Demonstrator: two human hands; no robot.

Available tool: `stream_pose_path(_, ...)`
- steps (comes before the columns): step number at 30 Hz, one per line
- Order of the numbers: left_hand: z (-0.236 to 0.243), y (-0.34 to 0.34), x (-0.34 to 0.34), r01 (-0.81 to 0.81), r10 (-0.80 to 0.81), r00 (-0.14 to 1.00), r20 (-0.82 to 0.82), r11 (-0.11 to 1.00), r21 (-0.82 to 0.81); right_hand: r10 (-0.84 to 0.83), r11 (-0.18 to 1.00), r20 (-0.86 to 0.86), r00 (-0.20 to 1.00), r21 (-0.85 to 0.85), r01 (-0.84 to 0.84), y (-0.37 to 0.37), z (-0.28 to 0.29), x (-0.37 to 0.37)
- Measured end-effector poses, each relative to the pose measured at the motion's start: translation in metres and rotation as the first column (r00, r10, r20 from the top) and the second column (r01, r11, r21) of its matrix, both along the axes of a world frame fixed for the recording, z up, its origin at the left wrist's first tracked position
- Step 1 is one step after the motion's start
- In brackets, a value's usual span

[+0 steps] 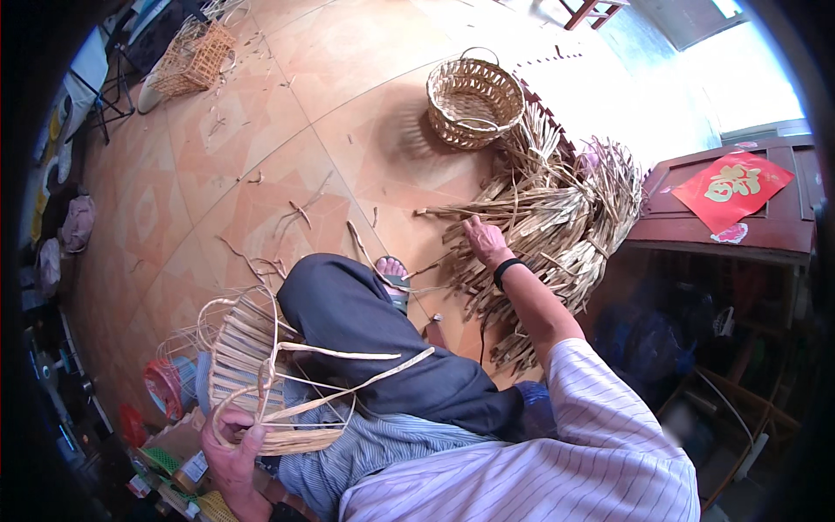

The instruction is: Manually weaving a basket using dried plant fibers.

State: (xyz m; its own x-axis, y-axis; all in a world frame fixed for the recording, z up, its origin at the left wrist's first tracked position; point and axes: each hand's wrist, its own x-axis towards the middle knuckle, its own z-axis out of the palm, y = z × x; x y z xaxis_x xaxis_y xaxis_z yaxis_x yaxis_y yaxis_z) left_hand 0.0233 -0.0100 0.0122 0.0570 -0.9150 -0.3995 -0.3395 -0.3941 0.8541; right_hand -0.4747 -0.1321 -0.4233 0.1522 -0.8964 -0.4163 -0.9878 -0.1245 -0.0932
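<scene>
My left hand (235,448) grips the rim of a partly woven basket frame (248,357) with loose pale strips, resting on my lap at lower left; thumb and fingers are closed on it. My right hand (487,239) is stretched to a large heap of dried straw-coloured strands (565,217) on the floor at right, fingers curled at a strand on its near left side. My bent knee (330,313) in dark trousers lies between my hands, with a sandalled foot (391,278) beyond it.
A finished round basket (474,100) stands behind the heap. An orange woven crate (191,61) and a folding chair are at upper left. A wooden cabinet (652,222) with a red paper square is at right. Scraps lie on the tiled floor (217,157); assorted items crowd the left edge.
</scene>
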Motion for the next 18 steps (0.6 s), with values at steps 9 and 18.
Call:
stream_pose_path(9, -0.004, 0.003, 0.006, -0.008, 0.008, 1.0, 0.016, 1.0, -0.001, 0.074, 0.994, -0.041, 0.996, 0.085, -0.07, -0.007, -0.016, -0.003)
stream_pose_path(18, -0.007, 0.004, 0.013, 0.01, -0.01, 1.0, 0.004, 1.0, 0.016, 0.075, 0.989, -0.088, 0.993, 0.136, -0.063, 0.0, -0.004, -0.01)
